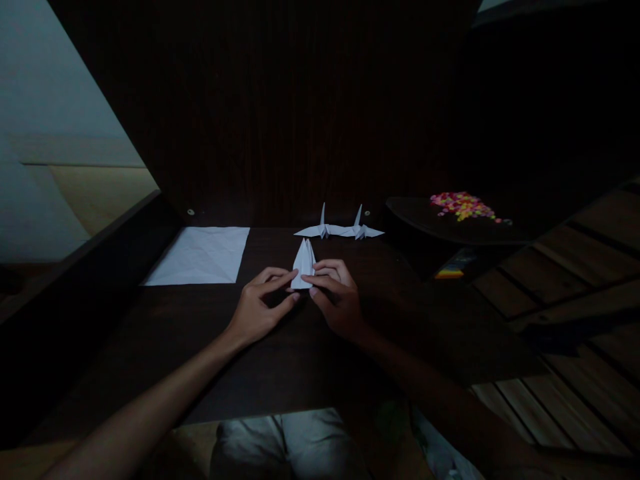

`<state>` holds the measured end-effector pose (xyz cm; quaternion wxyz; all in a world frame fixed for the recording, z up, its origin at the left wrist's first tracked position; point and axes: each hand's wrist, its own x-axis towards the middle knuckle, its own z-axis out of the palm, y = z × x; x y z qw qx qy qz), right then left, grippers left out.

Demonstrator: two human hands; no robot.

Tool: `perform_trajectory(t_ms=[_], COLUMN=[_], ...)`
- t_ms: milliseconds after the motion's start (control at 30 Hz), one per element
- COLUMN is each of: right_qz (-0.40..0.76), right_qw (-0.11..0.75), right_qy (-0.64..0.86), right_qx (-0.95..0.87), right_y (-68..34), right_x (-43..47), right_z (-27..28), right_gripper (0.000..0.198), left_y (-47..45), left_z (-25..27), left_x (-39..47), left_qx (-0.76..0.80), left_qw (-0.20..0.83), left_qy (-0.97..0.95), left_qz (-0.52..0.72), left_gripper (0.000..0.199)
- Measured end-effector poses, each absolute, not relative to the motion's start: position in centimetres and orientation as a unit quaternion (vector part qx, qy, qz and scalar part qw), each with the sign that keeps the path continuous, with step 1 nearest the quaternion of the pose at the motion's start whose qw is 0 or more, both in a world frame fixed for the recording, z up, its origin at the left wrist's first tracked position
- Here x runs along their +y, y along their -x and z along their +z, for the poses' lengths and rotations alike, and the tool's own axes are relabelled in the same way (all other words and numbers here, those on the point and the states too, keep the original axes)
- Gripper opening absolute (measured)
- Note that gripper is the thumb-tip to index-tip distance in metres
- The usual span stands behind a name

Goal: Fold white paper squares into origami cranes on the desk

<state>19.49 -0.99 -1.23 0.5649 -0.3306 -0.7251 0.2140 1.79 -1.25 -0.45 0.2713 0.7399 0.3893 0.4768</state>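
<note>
A folded white paper, narrow and pointed at its far end with a slit down the middle, is held just over the dark table. My left hand pinches its lower left edge between thumb and fingers. From the other side my right hand grips the lower right edge, its index finger lying across the front. Just beyond the folded paper, two white origami cranes stand side by side with wings touching. The undersides of the fingers are partly hidden.
A creased white paper sheet lies flat at the left, by the low side board. At the right, a raised rounded shelf carries a heap of small colourful pieces. A dark upright panel closes off the back.
</note>
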Motion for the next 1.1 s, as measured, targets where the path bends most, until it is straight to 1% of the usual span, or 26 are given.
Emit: perform_trajectory(t_ms=[67, 133, 233, 300, 400, 567, 733, 800, 933, 1033, 1100], right_qz=[0.221, 0.223, 0.222, 0.230, 0.275, 0.368, 0.402, 0.412, 0.446, 0.498, 0.559], right_qw=[0.559, 0.558, 0.558, 0.562, 0.583, 0.617, 0.624, 0.628, 0.634, 0.607, 0.563], right_qy=[0.322, 0.313, 0.305, 0.309, 0.313, 0.309, 0.329, 0.334, 0.349, 0.373, 0.376], right_qx=[-0.731, -0.735, -0.739, -0.732, -0.698, -0.623, -0.584, -0.569, -0.527, -0.494, -0.478], right_y=[-19.5, -19.4, -19.2, -19.0, -18.8, -18.5, -18.4, -18.4, -18.6, -18.8, -18.9], right_x=[-0.9, -0.8, -0.9, -0.9, -0.9, -0.6, -0.6, -0.5, 0.2, 1.0, 1.3], right_z=[-1.3, -1.4, -1.6, -1.7, -2.0, -2.4, -2.2, -2.1, -2.3, -2.6, -2.6], right_gripper=[0.025, 0.027, 0.032, 0.040, 0.050, 0.053, 0.049, 0.049, 0.056, 0.058, 0.055], left_y=[-1.9, -2.0, -1.9, -1.8, -1.7, -1.7, -1.7, -1.8, -1.9, -2.0, -2.1], left_z=[-0.4, -0.3, -0.2, -0.2, -0.2, -0.2, -0.2, -0.2, -0.4, -0.6, -0.6], left_x=[-1.3, -1.2, -1.1, -1.0, -0.8, -0.6, -0.6, -0.6, -0.5, -0.4, -0.4], left_qx=[0.384, 0.390, 0.409, 0.417, 0.427, 0.439, 0.442, 0.449, 0.456, 0.437, 0.425], left_qw=[0.331, 0.364, 0.367, 0.360, 0.354, 0.386, 0.404, 0.407, 0.441, 0.476, 0.491], left_qy=[-0.717, -0.693, -0.681, -0.686, -0.684, -0.651, -0.630, -0.619, -0.560, -0.519, -0.507], left_qz=[0.478, 0.485, 0.483, 0.475, 0.473, 0.485, 0.494, 0.500, 0.533, 0.560, 0.567], left_gripper=[0.038, 0.038, 0.035, 0.032, 0.027, 0.023, 0.021, 0.023, 0.034, 0.040, 0.042])
